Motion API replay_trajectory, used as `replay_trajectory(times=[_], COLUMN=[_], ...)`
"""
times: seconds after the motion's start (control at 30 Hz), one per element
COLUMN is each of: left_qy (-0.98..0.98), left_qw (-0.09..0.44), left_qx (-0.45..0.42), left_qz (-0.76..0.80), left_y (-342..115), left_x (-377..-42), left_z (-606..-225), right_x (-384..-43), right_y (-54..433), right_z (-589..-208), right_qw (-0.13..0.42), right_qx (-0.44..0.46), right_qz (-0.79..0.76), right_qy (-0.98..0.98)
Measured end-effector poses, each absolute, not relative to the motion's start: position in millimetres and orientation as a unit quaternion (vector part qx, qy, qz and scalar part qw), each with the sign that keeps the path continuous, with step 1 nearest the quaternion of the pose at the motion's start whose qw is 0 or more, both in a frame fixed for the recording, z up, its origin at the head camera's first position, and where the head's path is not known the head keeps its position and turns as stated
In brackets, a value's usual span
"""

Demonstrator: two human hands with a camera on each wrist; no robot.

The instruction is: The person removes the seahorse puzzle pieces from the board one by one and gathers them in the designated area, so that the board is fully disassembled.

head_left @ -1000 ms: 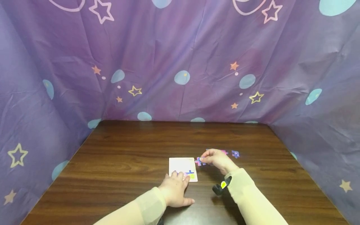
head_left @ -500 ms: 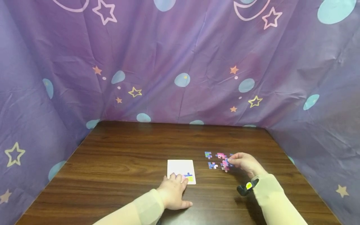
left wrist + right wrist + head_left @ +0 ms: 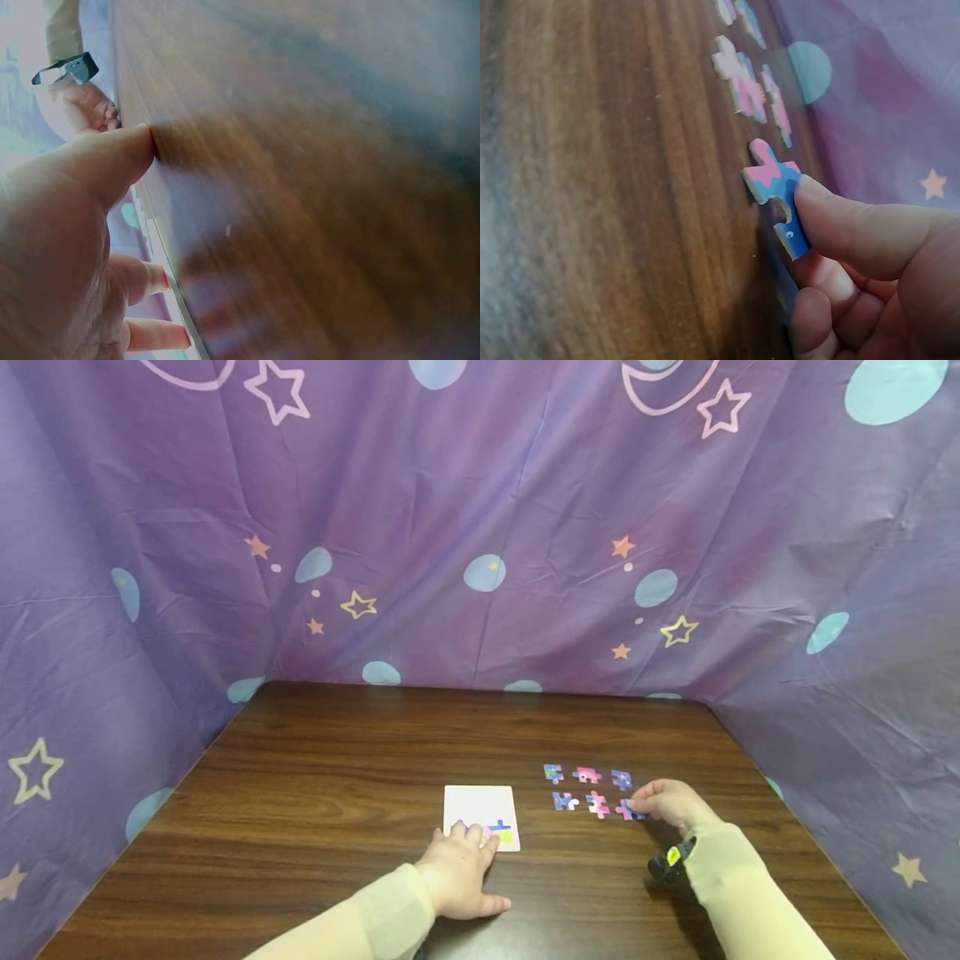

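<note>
Puzzle piece (image 3: 774,177): pink-blue, knobbed
Right hand (image 3: 675,806): pinches it
Left hand (image 3: 456,871): fingers spread on board (image 3: 477,803)
Table (image 3: 360,752): brown, wood-grained
Cloth (image 3: 420,510): purple, starry

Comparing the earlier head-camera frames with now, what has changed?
The right hand moved rightward from beside the white board, carrying a pink-and-blue puzzle piece; it now pinches that piece at the right end of the near row. Nothing was visibly let go. The left hand stays resting on the board, and the other puzzle pieces seem to lie where they were.
</note>
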State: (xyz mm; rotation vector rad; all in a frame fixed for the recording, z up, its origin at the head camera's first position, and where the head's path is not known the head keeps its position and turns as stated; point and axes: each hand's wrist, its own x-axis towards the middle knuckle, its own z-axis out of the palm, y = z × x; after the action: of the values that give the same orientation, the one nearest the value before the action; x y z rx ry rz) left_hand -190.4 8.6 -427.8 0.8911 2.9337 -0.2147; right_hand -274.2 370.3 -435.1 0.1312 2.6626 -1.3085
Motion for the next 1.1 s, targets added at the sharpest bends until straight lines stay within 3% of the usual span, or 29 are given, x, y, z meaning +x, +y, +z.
replay_trajectory(times=[0.8,1.1], left_qy=[0.952,0.954], left_qw=[0.035,0.043], left_qx=[0.291,0.284], left_qz=[-0.089,-0.084], left_y=[11,9], left_x=[-192,-191], left_z=[-429,-429], right_x=[-276,-273], right_y=[372,326], right_z=[-434,-423], right_qw=[0.049,0.014], right_qx=[0.050,0.002], right_qz=[-0.339,-0.394], right_qy=[0.938,0.919])
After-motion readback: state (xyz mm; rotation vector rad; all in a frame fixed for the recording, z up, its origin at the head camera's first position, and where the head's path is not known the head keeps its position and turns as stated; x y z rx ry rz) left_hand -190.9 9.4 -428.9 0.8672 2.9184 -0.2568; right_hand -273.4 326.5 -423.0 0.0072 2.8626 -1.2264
